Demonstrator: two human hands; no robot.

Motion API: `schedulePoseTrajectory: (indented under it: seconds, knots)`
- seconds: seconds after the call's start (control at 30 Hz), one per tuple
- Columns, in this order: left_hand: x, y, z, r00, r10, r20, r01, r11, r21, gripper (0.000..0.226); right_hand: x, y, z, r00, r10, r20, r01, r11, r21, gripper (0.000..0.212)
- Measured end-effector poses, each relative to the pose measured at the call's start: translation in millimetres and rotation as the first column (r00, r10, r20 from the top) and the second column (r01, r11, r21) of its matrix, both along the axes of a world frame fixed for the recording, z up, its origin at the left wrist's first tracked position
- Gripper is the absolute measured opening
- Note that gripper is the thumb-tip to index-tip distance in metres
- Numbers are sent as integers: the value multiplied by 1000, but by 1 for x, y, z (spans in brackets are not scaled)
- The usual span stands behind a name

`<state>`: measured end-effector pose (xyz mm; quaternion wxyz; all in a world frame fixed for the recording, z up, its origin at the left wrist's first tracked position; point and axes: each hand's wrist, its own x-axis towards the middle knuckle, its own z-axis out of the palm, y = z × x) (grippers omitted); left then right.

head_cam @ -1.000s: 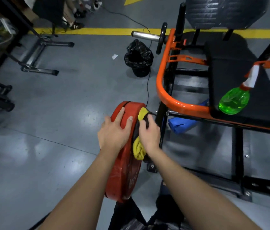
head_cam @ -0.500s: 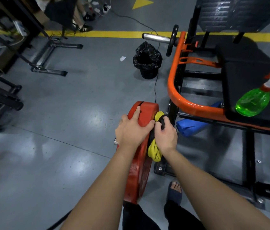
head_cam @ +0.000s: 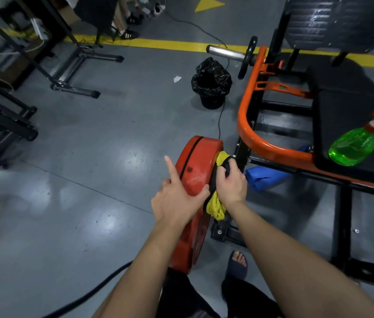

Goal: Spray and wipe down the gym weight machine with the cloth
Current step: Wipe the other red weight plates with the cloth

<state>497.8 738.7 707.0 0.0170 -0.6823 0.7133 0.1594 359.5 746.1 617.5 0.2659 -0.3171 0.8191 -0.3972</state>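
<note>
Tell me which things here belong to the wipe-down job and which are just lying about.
Job: yellow cloth gripped by the right hand; red weight plate with the left hand resting on it; green spray bottle on the seat; orange machine frame.
Lying about: black bin; paper scrap; blue roll.

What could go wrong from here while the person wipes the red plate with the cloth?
1. The right hand pushes the cloth into the gap between the red weight plate and the black frame post; a shifting plate may pinch the hand.
2. The sandalled foot stands close to the plate; toes are exposed.
3. The green spray bottle lies sideways on the seat and may roll off.
</note>
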Motion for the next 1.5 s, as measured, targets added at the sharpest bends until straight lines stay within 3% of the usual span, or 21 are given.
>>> schedulePoseTrajectory:
  seconds: [0.1, 0.2, 0.33, 0.43, 0.57, 0.63, 0.77, 1.03, 1.33, 1.5]
  knots:
    - [-7, -12, 15, 990, 120, -77, -110, 986, 122, 98, 0, 1, 1, 1000, 15, -8, -15, 1000, 5, 12]
    - [-46, -43, 18, 963, 228, -144, -220, 973, 71, 88, -1, 2, -2, 1000, 20, -8, -20, 1000, 7, 14]
    - [-100, -72, 0, 999, 35, 37, -35, 999, -17, 75, -5, 1, -10, 999, 36, -7, -36, 999, 16, 17]
    - [-104, -79, -19, 957, -138, 256, 130, 990, 50, 75, -6, 2, -14, 999, 38, 2, -38, 999, -3, 18]
    - [-104, -101, -19, 861, -334, 383, 265, 938, 223, 93, -5, -1, -15, 999, -7, -51, 3, 997, -80, 29]
    - [-96, -106, -18, 868, -379, 320, 303, 916, 264, 86, -3, 0, -15, 1000, -9, -30, 6, 996, -94, 25]
    - [-79, -99, -20, 916, -361, 173, 329, 925, 189, 66, -4, -1, -12, 1000, -1, 2, 1, 997, -72, 6]
    - [-53, -76, -16, 926, -361, 110, 354, 932, 80, 70, -3, -3, -7, 1000, 17, -6, -17, 999, -43, 12]
    - [-28, -42, -22, 958, -283, 35, 285, 954, -93, 69, -7, -9, -5, 998, 23, 55, -30, 992, 120, 7]
    - [-18, -30, -21, 962, -271, 0, 268, 949, -167, 66, -22, -28, -9, 958, -58, 282, -23, 961, 274, 39]
